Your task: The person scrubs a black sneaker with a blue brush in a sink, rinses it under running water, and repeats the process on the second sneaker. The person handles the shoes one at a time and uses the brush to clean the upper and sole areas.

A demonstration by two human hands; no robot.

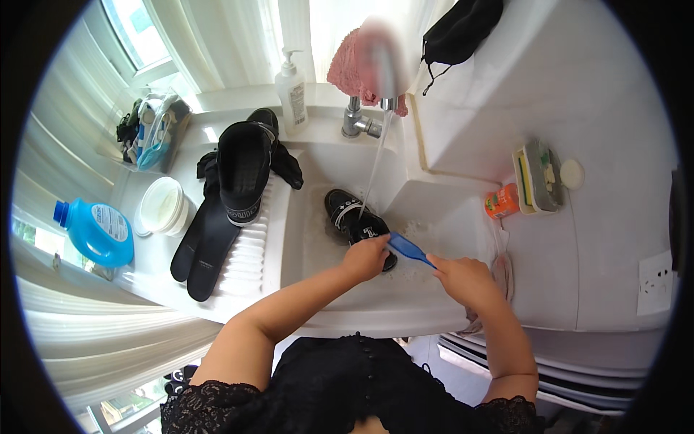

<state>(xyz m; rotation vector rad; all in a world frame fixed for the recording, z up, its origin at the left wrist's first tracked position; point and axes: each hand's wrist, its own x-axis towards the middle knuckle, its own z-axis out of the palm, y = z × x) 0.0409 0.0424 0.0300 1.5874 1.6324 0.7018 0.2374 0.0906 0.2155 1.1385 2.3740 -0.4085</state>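
Observation:
In the white sink (332, 307) lies a black shoe (352, 215) with a pale band and light markings, wet under a stream of water from the faucet (388, 79). My left hand (367, 257) is closed on the shoe's near end, fingers partly hidden. My right hand (463, 278) is wrapped round the handle of a blue brush (409, 249), whose head reaches the shoe beside my left fingers. Its bristles are hidden. Shallow water with some suds covers the basin floor.
On the ribbed drainboard at left lie a second black shoe (244, 170) and dark insoles (210, 262). Beyond are a white tub (163, 205), blue detergent bottle (103, 230) and pump bottle (291, 94). An orange container (502, 201) and sponge holder (536, 177) stand at right.

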